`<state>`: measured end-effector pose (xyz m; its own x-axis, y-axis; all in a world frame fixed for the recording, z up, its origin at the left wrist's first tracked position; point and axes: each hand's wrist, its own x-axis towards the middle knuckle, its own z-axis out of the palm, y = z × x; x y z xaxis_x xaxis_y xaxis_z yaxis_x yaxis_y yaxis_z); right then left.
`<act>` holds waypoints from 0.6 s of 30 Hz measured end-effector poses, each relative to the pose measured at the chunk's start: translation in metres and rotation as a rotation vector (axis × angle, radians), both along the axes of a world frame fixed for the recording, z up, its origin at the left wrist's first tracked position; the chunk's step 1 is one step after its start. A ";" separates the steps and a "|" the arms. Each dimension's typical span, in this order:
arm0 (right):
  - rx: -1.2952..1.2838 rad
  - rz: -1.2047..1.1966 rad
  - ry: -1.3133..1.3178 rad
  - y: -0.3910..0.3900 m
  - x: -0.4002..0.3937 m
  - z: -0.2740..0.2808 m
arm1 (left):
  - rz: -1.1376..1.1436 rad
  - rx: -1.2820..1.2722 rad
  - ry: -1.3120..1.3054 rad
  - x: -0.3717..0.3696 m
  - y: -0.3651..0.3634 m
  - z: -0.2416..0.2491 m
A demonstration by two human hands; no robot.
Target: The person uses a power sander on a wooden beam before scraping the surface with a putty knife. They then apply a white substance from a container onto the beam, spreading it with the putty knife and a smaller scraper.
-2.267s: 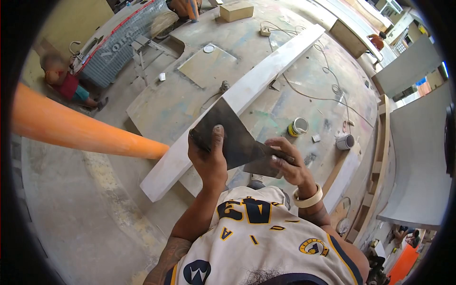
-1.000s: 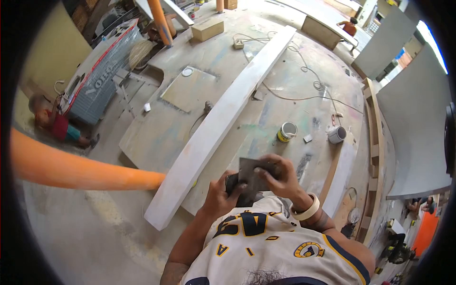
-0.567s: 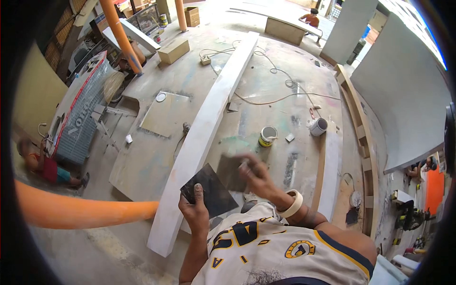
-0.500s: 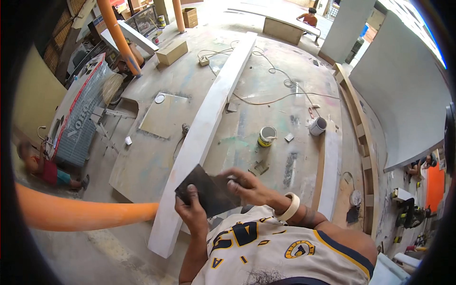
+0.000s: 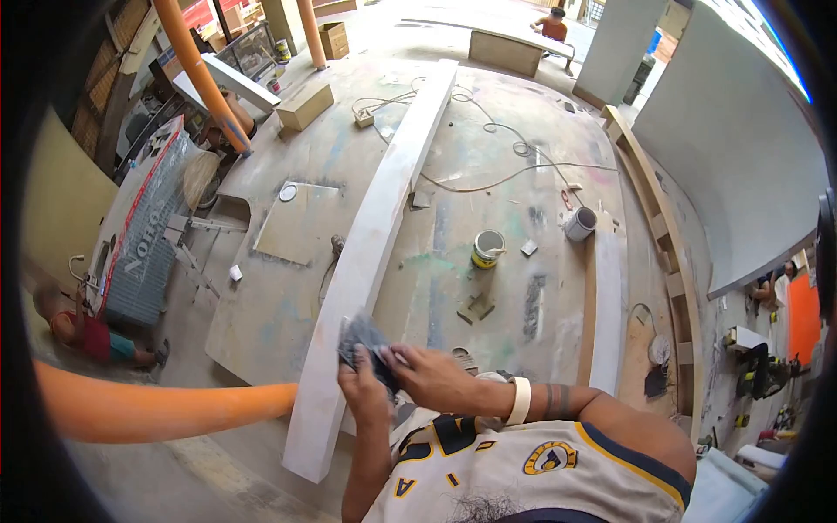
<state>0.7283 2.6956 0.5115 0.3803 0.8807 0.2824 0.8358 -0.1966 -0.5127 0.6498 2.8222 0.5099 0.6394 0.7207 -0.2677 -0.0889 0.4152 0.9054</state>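
Observation:
A dark, thin sheet [image 5: 370,336], bent and partly blurred, is between my two hands in front of my chest. My left hand [image 5: 363,383] is closed on its lower left side, with the thumb over it. At its right edge, my right hand [image 5: 425,376] pinches the same sheet; a pale band is on that wrist. Just beyond the sheet lies a long white beam [image 5: 370,235], running away from me across the large stained board [image 5: 453,288].
An orange pole [image 5: 174,403] reaches the beam from the left. On the board stand an open can [image 5: 488,249], a grey can [image 5: 580,224] and a looping cable [image 5: 488,187]. A wooden frame [image 5: 663,235] runs along the right. Other people [image 5: 551,28] are farther off.
The sheet has gone from flat to bent, and my right hand has moved left and down, closer to my left hand. The view has shifted slightly.

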 end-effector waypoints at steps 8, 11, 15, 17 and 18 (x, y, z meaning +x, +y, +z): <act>0.279 -0.311 0.725 -0.010 0.107 -0.023 | -0.217 0.101 0.048 -0.017 -0.026 0.008; 0.491 -0.438 1.278 -0.022 0.120 -0.010 | -0.143 -0.125 -0.119 -0.030 0.009 -0.018; 0.570 -0.538 1.346 -0.020 0.110 -0.009 | -0.037 0.234 -0.056 -0.043 0.024 -0.041; 0.470 -0.536 1.302 -0.021 0.103 -0.017 | 0.080 0.353 0.114 -0.050 0.027 -0.061; 0.421 -0.534 1.279 -0.021 0.100 -0.019 | 0.020 0.039 -0.089 -0.049 0.029 -0.053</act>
<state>0.8284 2.6749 0.4924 0.8162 0.4948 -0.2983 -0.3532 0.0189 -0.9353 0.6005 2.8509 0.4569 0.6450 0.7421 -0.1823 -0.1771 0.3773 0.9090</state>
